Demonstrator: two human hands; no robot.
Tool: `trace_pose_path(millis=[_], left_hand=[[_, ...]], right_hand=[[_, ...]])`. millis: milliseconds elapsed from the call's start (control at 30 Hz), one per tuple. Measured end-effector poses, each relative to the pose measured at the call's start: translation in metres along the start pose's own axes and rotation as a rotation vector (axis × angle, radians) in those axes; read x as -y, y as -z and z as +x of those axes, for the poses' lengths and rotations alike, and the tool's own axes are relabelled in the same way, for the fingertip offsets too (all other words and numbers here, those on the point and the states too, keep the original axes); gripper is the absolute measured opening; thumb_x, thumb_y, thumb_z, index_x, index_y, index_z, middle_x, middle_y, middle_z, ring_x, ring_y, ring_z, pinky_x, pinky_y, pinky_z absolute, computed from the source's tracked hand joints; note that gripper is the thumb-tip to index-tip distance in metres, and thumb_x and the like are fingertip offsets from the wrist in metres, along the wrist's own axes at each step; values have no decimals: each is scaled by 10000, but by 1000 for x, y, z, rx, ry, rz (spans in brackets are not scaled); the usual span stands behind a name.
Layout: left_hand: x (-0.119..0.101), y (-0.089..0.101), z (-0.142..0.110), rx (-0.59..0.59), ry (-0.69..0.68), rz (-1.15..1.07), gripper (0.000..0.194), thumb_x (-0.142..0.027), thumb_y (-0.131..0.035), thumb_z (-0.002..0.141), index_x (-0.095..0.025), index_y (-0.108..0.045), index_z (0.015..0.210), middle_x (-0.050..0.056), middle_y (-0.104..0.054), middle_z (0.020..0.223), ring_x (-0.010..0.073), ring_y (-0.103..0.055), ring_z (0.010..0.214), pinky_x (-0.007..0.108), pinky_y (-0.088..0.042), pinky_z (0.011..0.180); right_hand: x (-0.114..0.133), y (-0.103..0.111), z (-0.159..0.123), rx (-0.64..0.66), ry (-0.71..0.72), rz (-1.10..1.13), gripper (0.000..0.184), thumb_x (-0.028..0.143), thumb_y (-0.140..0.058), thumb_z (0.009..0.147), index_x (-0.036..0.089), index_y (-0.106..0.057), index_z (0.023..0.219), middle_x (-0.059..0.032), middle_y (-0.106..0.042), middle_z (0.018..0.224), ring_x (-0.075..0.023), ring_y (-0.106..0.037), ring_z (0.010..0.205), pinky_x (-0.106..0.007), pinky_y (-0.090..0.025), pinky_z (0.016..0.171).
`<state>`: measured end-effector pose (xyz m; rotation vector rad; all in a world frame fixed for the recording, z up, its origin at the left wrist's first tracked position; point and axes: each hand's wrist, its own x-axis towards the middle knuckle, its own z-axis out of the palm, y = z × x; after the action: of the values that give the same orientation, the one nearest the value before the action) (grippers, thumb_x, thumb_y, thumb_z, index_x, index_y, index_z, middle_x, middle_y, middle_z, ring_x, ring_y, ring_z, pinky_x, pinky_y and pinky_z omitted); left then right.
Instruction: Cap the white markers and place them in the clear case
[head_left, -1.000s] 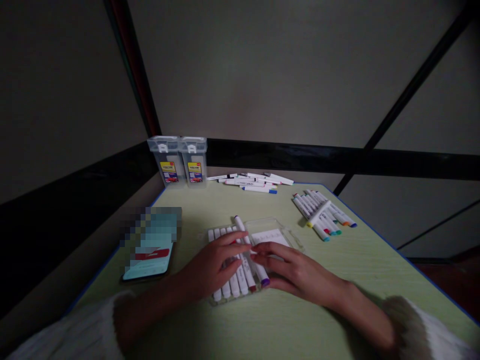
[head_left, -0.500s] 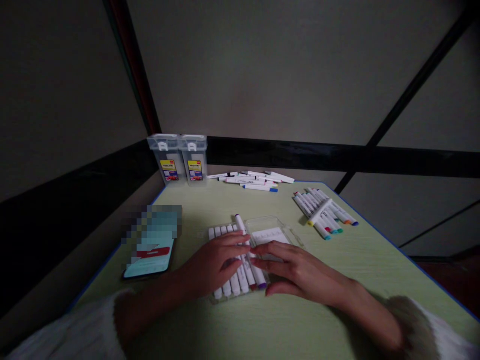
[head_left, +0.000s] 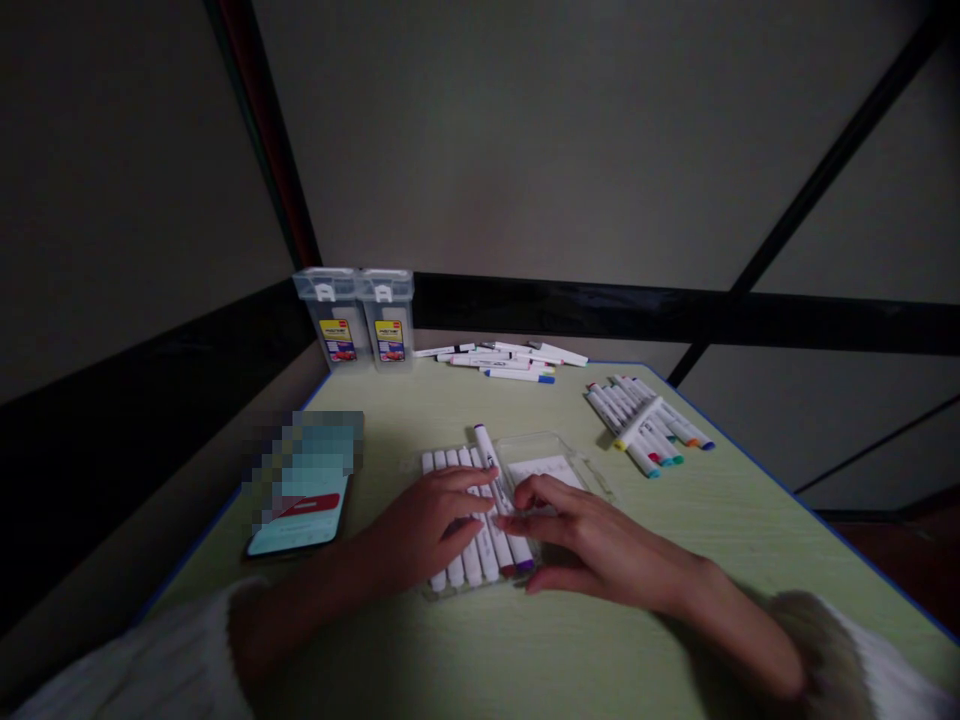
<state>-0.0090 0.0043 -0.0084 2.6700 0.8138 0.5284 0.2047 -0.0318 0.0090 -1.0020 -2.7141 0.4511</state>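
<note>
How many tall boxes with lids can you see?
2: one at the table's back left, the other right beside it, nearer the loose pens.

1. Indoors: corner of a small, dim room or booth. Home vs. office: can't tell.
2. Pale-green table (head_left: 570,660) with blue edging, pushed into the corner.
3. Grey wall panels (head_left: 525,150) split by a black band (head_left: 570,308).
4. Reddish floor (head_left: 919,540) at far right, dark.
5. Reads as a desk spot: white markers (head_left: 471,565), clear plastic boxes (head_left: 388,320), phone (head_left: 311,525).
</note>
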Motion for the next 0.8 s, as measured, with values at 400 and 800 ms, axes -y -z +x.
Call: trace_pose_path(millis=[400, 800], left_hand=[[1, -1, -2, 4, -26, 54, 248, -161, -477, 803, -151, -608, 1013, 100, -514, 1246, 181, -451, 1140, 350, -374, 953], [0, -2, -4, -10, 40, 98, 264, -172, -457, 807, -151, -536, 1058, 119, -439, 1268, 212, -437, 1133, 355, -379, 942]], right_hand=[[-4, -5, 0, 11, 34, -46, 485, 436, -471, 792, 169, -486, 1196, -93, -499, 951, -197, -464, 880, -326, -423, 757], [-1, -4, 2, 17, 72, -128, 420, 457, -408, 818, 170, -530, 1099, -77, -512, 885, -190, -449, 834, -320, -394, 731]])
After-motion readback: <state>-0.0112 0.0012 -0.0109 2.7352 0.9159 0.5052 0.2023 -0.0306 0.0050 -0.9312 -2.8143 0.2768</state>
